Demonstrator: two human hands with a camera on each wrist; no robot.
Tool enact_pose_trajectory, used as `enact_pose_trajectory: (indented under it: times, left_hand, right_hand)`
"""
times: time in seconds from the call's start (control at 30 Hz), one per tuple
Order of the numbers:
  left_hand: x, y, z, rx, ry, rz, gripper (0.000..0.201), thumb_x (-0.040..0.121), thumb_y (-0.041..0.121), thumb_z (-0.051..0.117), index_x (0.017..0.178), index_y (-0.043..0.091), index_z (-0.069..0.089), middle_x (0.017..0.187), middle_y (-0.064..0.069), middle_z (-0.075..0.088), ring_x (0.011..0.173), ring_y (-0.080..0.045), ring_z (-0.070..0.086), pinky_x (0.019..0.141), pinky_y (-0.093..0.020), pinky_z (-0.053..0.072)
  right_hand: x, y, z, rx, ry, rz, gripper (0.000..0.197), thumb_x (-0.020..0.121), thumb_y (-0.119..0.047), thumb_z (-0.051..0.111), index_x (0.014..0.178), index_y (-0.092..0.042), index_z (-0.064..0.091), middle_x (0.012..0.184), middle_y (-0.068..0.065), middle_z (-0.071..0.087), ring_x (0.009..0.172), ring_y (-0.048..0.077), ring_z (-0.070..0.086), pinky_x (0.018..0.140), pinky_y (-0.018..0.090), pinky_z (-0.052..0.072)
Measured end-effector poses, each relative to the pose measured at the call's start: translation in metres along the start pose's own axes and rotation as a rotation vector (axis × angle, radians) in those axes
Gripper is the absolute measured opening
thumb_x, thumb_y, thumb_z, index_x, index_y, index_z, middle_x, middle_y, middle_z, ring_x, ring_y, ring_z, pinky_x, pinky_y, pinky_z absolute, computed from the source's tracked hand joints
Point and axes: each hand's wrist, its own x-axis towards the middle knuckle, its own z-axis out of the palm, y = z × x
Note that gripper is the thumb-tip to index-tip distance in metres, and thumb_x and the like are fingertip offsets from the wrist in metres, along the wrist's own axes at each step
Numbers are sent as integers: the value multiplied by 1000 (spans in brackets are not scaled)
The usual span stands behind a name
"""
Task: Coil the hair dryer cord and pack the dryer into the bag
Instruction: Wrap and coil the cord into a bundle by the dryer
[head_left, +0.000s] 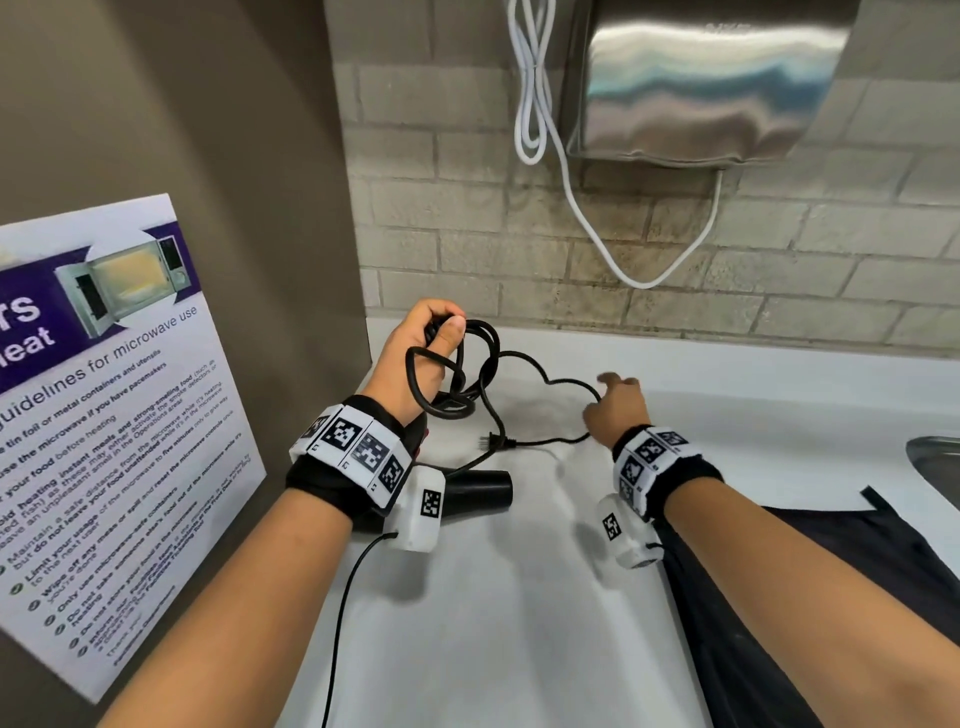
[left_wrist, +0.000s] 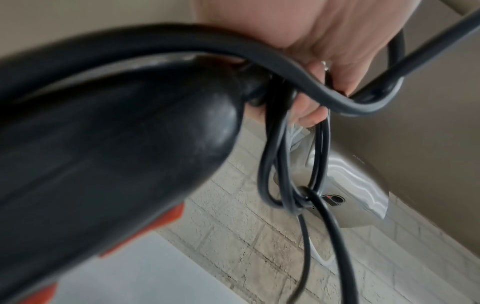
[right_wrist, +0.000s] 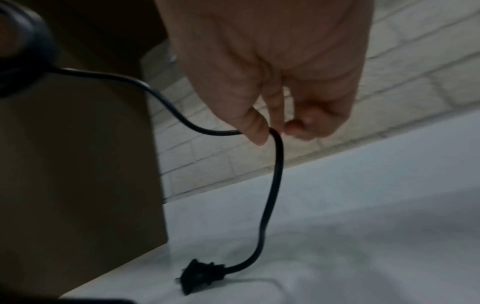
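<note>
My left hand (head_left: 439, 332) is raised over the white counter (head_left: 519, 597) and grips several loops of the black cord (head_left: 480, 364). In the left wrist view the fingers (left_wrist: 309, 115) curl round the loops (left_wrist: 293, 164), with the cord end of the black hair dryer (left_wrist: 116, 144) right against them. The dryer's nozzle (head_left: 483, 491) shows below my left wrist. My right hand (head_left: 605, 392) pinches the free run of cord (right_wrist: 275, 164) between thumb and fingers (right_wrist: 255, 131). The plug (right_wrist: 200, 275) lies on the counter. The black bag (head_left: 779, 597) lies flat at the right.
A laminated microwave poster (head_left: 104, 415) leans on the brown side wall at left. A steel hand dryer (head_left: 701, 78) with a white cable (head_left: 535, 104) hangs on the brick wall behind. A sink rim (head_left: 935, 462) shows at the far right.
</note>
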Motion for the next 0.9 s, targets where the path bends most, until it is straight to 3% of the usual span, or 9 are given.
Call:
enact_pose_trajectory:
  times: [0.07,0.13,0.2,0.27,0.37,0.5,0.63,0.8,0.9]
  left_hand:
    - [0,-1,0,1,-11,-11,19,96,11,44,86,27,48,76,5,48,56,-6,38,48,-6,34]
    - [0,-1,0,13,-26,-14,19,96,13,44,87,28,49,76,6,48,54,-4,40,47,-8,34]
    - [-1,0,-1,9,-42,3,18,97,12,43,87,27,49,74,7,47,50,1,45,48,-7,35]
    - [-2,1,-2,-6,-59,8,17,97,11,42,89,25,49,70,5,46,46,5,45,47,-5,34]
    - [-2,1,-4,4,-88,20,16,97,13,42,91,25,49,71,4,45,45,5,44,47,-6,35]
    - [-2,0,-5,10,-66,17,14,97,12,42,92,24,48,75,4,46,50,2,45,49,-6,37]
    - [-1,1,-4,-12,-21,-1,16,97,13,41,90,26,47,75,4,46,53,-2,42,49,-7,36]
    - [0,3,-3,-27,-12,-30,15,98,12,41,90,23,48,72,4,43,44,5,43,47,-5,34]
    - [-2,4,-2,-8,-41,-27,7,98,11,40,97,13,47,72,4,44,46,7,44,48,-4,35]
  right_hand:
    - [-16,-17,3,-82,107,-165,65,86,-14,53,143,-18,23,145,12,23,122,37,40,98,40,40]
    - [-30,-36,4,-219,218,-454,68,86,-18,53,144,-25,19,149,5,24,127,31,33,102,44,34]
    - [-38,-55,3,-226,181,-695,64,87,-12,49,144,-27,24,149,-1,30,131,23,29,105,42,28]
    - [-39,-65,4,-151,35,-788,55,90,-9,46,140,-26,32,143,-2,40,131,20,30,106,41,28]
    - [-35,-70,2,121,-180,-769,37,93,-9,45,126,-25,51,116,-4,53,106,15,43,96,30,36]
    - [-39,-75,-3,384,-344,-691,27,93,2,42,114,-7,57,94,-5,57,69,-13,51,70,7,38]
    - [-48,-62,4,464,-317,-645,11,91,-13,55,101,-15,58,90,2,61,85,13,55,80,21,44]
    - [-51,-56,3,356,-103,-631,9,87,-10,61,89,-6,68,79,3,58,68,13,50,70,22,38]
    - [-52,-70,-10,545,-41,-554,16,79,-12,70,83,-19,56,68,1,56,57,10,50,59,21,41]
